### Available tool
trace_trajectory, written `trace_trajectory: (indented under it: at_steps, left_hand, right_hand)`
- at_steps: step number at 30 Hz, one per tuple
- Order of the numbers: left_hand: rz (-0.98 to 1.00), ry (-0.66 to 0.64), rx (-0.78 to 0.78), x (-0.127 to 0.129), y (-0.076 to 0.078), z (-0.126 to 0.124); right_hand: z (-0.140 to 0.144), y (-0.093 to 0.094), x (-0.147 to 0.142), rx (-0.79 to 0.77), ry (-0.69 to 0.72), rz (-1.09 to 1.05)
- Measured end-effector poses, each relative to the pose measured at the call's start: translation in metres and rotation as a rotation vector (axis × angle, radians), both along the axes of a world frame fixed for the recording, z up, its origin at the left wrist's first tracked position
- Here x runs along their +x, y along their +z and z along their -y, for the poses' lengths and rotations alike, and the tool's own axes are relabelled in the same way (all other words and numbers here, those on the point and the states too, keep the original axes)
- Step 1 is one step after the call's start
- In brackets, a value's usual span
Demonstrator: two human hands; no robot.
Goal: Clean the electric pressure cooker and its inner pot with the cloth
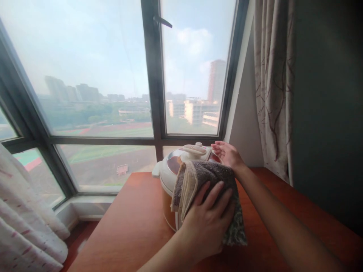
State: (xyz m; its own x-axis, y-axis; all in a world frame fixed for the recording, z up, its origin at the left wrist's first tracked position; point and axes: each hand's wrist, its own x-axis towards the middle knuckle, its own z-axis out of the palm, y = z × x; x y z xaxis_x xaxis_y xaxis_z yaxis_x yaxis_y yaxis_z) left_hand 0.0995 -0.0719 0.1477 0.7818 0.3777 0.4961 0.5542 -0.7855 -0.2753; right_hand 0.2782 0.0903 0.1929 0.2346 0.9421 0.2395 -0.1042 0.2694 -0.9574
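Cooker (pixel 168 181) could slide if left fingers (pixel 214 194), gripping cloth (pixel 208 170) against its 5 o'clock side, push too hard, since right fingers (pixel 222 148) at 2 o'clock look open

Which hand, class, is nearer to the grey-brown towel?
Left: the left hand is on the towel; the right hand is just beyond it, beside the cooker.

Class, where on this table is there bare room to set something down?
The widest bare patch of table lies left of the cooker, out to the table's left edge. A narrower strip shows beyond the right forearm. The cooker's near side is crowded by the towel and left hand.
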Motion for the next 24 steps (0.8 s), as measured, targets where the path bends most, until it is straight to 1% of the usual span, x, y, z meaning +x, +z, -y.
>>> trace_trajectory:
  at_steps: [2, 4, 7, 9, 11, 14, 17, 19, 21, 23, 24]
  left_hand:
    - [0.027, -0.016, -0.047, -0.005, 0.015, -0.005]
    - [0.091, -0.001, -0.107, -0.011, 0.030, -0.011]
    - [0.169, 0.029, -0.200, -0.021, 0.050, -0.022]
    - [0.181, 0.027, -0.250, -0.031, 0.060, -0.028]
    - [0.185, 0.019, -0.281, -0.041, 0.065, -0.032]
    - [0.204, 0.022, -0.282, -0.055, 0.063, -0.032]
    - [0.240, 0.029, -0.234, -0.066, 0.053, -0.030]
    - [0.272, 0.034, -0.190, -0.075, 0.044, -0.030]
    - [0.292, 0.039, -0.162, -0.082, 0.035, -0.030]
    - [0.323, 0.048, -0.151, -0.087, 0.029, -0.030]
    - [0.351, 0.062, -0.151, -0.086, 0.027, -0.029]
  right_hand:
    - [0.008, 0.003, 0.004, 0.004, 0.028, -0.056]
    - [0.016, 0.005, 0.007, 0.012, 0.047, -0.091]
    - [0.026, 0.008, 0.010, 0.030, 0.045, -0.079]
    - [0.030, 0.008, 0.013, 0.041, 0.032, -0.042]
    - [0.032, 0.008, 0.016, 0.054, 0.016, -0.012]
    - [0.039, 0.004, 0.020, 0.088, -0.022, 0.040]
    - [0.059, -0.005, 0.022, 0.170, -0.060, 0.160]
    - [0.081, -0.015, 0.022, 0.222, -0.091, 0.285]
    - [0.108, -0.026, 0.019, 0.239, -0.132, 0.412]
    - [0.135, -0.037, 0.013, 0.254, -0.163, 0.483]
    - [0.147, -0.042, 0.009, 0.268, -0.153, 0.506]
